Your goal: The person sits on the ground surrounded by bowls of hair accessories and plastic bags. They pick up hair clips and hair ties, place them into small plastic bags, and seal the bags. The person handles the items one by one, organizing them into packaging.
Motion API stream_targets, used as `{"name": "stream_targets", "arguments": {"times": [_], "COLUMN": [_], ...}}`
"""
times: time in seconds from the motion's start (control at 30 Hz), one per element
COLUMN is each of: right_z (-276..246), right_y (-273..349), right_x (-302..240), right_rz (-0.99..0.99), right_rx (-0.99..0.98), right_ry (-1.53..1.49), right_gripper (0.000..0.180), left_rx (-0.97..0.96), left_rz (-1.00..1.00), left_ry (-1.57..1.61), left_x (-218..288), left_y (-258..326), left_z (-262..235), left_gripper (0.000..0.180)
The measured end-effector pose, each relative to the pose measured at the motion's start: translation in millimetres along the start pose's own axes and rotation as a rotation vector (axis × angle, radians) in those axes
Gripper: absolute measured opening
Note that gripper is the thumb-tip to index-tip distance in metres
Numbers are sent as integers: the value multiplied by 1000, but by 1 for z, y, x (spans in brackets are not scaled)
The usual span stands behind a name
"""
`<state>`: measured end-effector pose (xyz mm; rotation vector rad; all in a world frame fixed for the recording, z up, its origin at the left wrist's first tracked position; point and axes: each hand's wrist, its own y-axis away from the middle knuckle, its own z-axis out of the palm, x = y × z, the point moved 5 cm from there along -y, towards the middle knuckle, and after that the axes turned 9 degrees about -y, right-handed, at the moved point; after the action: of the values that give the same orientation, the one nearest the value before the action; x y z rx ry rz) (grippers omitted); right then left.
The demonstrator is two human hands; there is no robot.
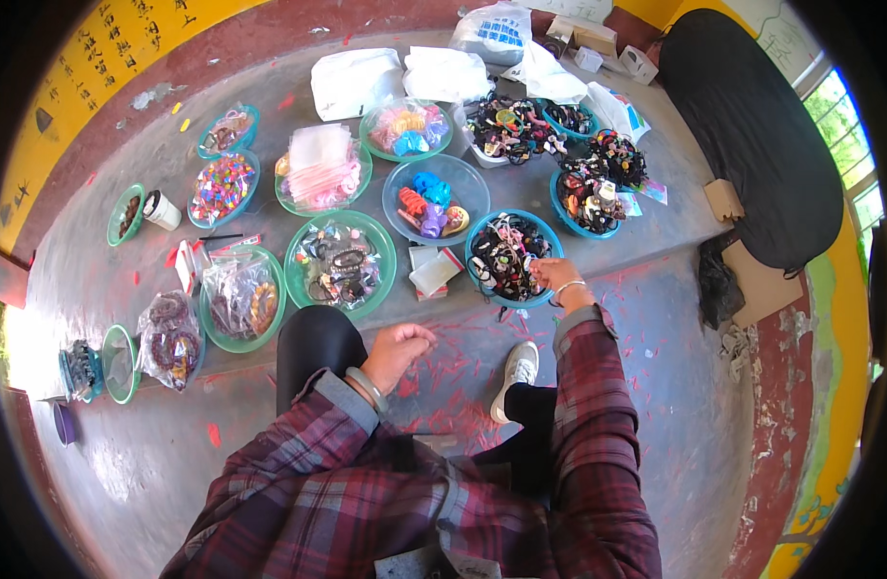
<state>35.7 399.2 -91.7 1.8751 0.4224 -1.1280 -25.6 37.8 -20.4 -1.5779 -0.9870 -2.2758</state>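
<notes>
My right hand [556, 275] is over the right rim of a blue basin [473, 280]. Its fingers are pinched together beside a small whitish piece, too small to make out. That basin holds a heap of dark hair ties [506, 253] with small light-coloured charms. My left hand [398, 355] hovers above my knee, fingers curled in, with nothing visible in them. Nearest to it is a green basin [389, 280] of small plastic-bagged accessories [345, 262]. Between the two basins lies a small stack of clear-topped packets [435, 273].
Several more basins stand on the raised ledge, with colourful beads [221, 188], pink packets [325, 174], bright hair clips [430, 205] and more dark hair ties [593, 193]. White plastic bags [357, 82] lie behind. A long black bag [752, 135] is at right. Red scraps litter the floor [463, 386].
</notes>
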Motion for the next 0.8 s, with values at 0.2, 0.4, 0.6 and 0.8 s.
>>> {"name": "stream_targets", "arguments": {"times": [0.2, 0.4, 0.6, 0.8], "right_z": [-28, -27, -12, 12], "right_y": [26, 35, 48, 83], "right_x": [-29, -20, -38, -80], "right_rz": [13, 42, -62, -241], "right_rx": [-48, -92, -142, -243], "right_ry": [-462, -575, -665, -863], "right_gripper": [16, 17, 15, 5], "left_rx": [6, 0, -4, -48], "left_rz": [34, 29, 44, 36], "left_ry": [-65, -61, -57, -101], "left_x": [7, 5, 2, 2], "left_y": [-15, -8, 0, 2], "left_z": [4, 3, 2, 7], "left_gripper": [13, 12, 13, 14]}}
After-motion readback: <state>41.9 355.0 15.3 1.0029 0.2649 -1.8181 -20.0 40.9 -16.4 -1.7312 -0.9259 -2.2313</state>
